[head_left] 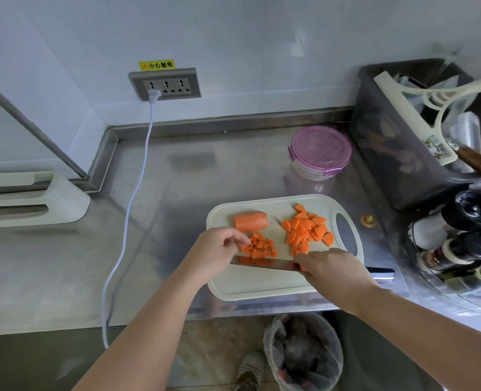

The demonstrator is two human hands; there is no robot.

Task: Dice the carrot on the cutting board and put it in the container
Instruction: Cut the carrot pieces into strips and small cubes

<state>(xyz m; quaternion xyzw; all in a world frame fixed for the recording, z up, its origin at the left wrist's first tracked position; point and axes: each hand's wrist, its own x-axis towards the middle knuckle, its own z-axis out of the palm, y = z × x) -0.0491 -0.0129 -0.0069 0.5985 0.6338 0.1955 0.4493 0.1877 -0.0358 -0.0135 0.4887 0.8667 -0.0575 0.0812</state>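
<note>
One: Three lots of carrot show from the head view, all on the cutting board (261, 286): an uncut carrot stub (251, 220) at the far left, diced pieces (259, 246) just in front of it, and half-moon slices (307, 230) heaped to the right, near the handle hole.

Two: We see our left hand (216, 249) over the board's left edge, fingers curled, their tips among the diced pieces. Whether it pinches one, we cannot tell.

One: Our right hand (335, 270) is wrapped round the knife (261, 262). The blade lies low across the board, pointing left, just in front of the dice and mirroring them.

Two: So our hands are apart, one at each end of the blade.

One: We find the container (319, 152) beyond the board on the steel counter (177, 193), purple lid clipped on, well apart from the carrot.

Two: A cut carrot end (368, 220) sits on the counter just right of the board, and a grey bin (388, 150) of utensils stands beside the container. A white cable (137, 179) runs down from the wall socket (164, 84).
</note>
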